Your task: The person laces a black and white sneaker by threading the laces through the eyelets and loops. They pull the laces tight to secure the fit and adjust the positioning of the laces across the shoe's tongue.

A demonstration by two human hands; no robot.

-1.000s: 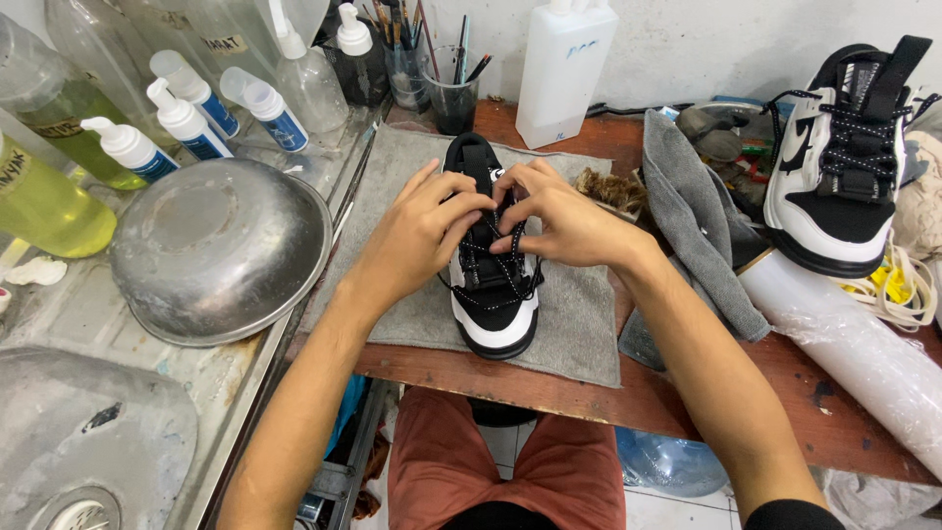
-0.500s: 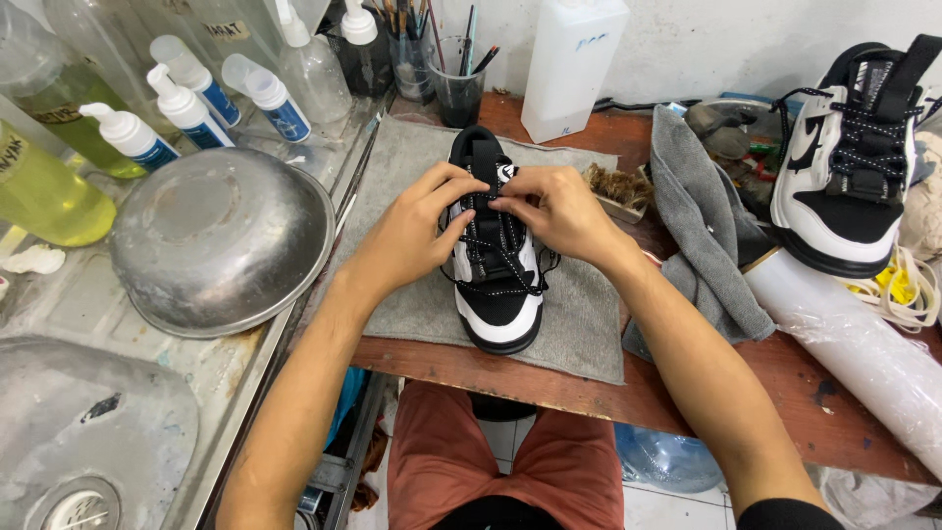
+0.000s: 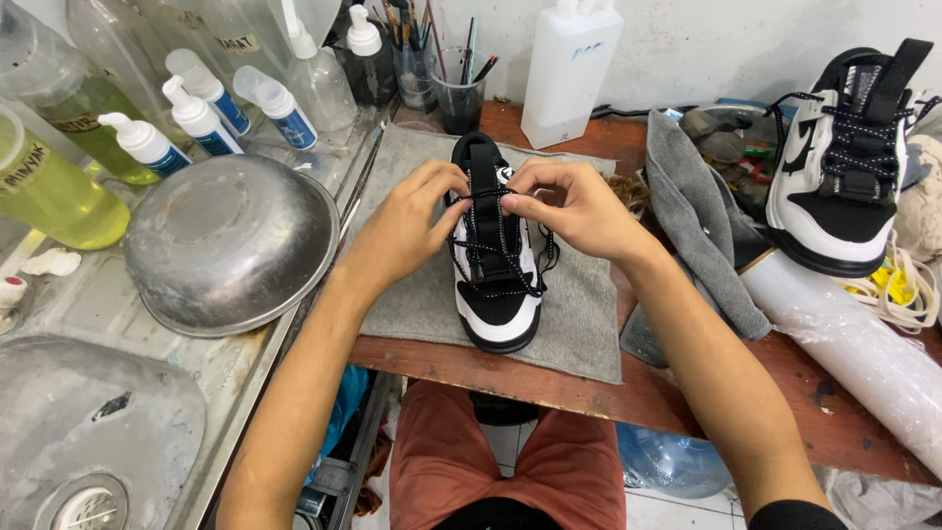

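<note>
Wood bench [image 3: 628, 393] w/ grey towel [image 3: 579, 314], steel sink [image 3: 98, 432] left, white wall [image 3: 706, 39] behind.

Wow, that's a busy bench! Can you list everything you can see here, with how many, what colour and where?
sneaker: 1, black and white, on the grey cloth, laces being handled
grey cloth: 1, under that sneaker
second sneaker: 1, black and white, far right
grey towel: 1, bunched, right of the cloth
metal bowl: 1, silver, upside down, left
pump bottles: several, white and blue, back left
yellow-liquid bottles: 2, far left
white jug: 1, back centre
brush cup: 1, dark, back centre
plastic roll: 1, clear, right
wooden table: 1, brown
left hand: on the laces
right hand: on the laces
</note>
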